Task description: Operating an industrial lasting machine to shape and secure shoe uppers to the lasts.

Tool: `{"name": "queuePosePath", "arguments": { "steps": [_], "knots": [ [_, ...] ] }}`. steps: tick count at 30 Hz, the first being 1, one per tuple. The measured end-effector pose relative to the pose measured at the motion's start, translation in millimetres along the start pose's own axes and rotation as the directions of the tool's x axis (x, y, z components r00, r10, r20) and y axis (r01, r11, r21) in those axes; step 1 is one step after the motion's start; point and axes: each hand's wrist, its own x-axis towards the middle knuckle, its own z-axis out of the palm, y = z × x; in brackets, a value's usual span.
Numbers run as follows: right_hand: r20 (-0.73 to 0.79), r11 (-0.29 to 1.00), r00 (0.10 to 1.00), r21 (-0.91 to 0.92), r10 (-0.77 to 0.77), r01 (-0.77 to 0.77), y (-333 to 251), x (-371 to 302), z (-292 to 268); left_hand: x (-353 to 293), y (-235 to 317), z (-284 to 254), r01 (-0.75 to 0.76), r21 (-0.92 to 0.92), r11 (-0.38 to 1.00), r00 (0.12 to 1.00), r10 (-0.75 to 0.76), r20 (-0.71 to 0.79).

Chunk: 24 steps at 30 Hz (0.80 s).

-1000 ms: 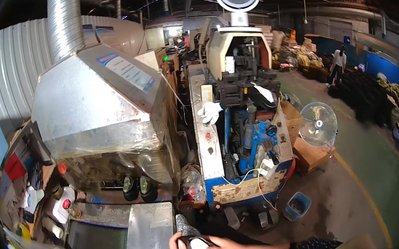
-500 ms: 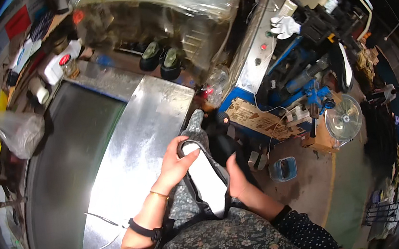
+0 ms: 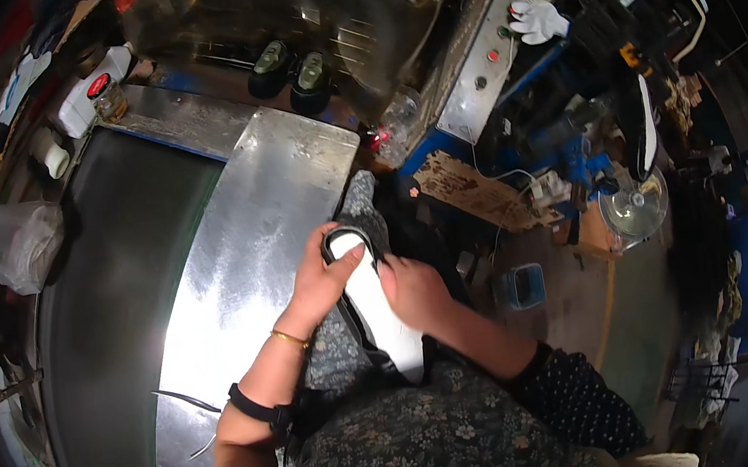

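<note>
A dark shoe upper (image 3: 353, 322) lies lengthwise over my lap, with a white sole-shaped piece (image 3: 376, 312) filling its upturned face. My left hand (image 3: 310, 286) is closed round the far end, its thumb pressing on the white surface. On the other side my right hand (image 3: 421, 298) is closed against the upper's right edge, fingers curled and partly hidden. The near end of the upper rests against my floral apron (image 3: 420, 452).
Left of me are a sheet-metal surface (image 3: 249, 239) and a dark conveyor belt (image 3: 113, 312). Two dark shoes (image 3: 310, 83) stand behind it, near a red-lidded jar (image 3: 106, 98). To the right are a control panel (image 3: 480, 71), a white glove (image 3: 539, 22), a fan (image 3: 634, 209) and a blue bin (image 3: 524, 287).
My right hand has come from an outstretched position beside the upper to curl over its right edge, farther up. My left hand keeps its hold at the far end.
</note>
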Motion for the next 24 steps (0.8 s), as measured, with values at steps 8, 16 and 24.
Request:
{"name": "queuePosePath", "arguments": {
  "steps": [8,16,24],
  "knots": [
    [0.301,0.767,0.935,0.551,0.186,-0.330,22,-70,7,-5,-1,6,-0.006,-0.103,0.995,0.997,0.014,0.074],
    [0.206,0.490,0.970,0.837,0.131,-0.244,21,-43,19,3,1,-19,0.205,-0.674,0.710,0.936,0.059,0.347],
    [0.443,0.683,0.810,0.453,0.385,-0.572,-61,-9,-23,-14,54,15,0.237,0.870,0.432,0.971,-0.125,-0.203]
  ]
}}
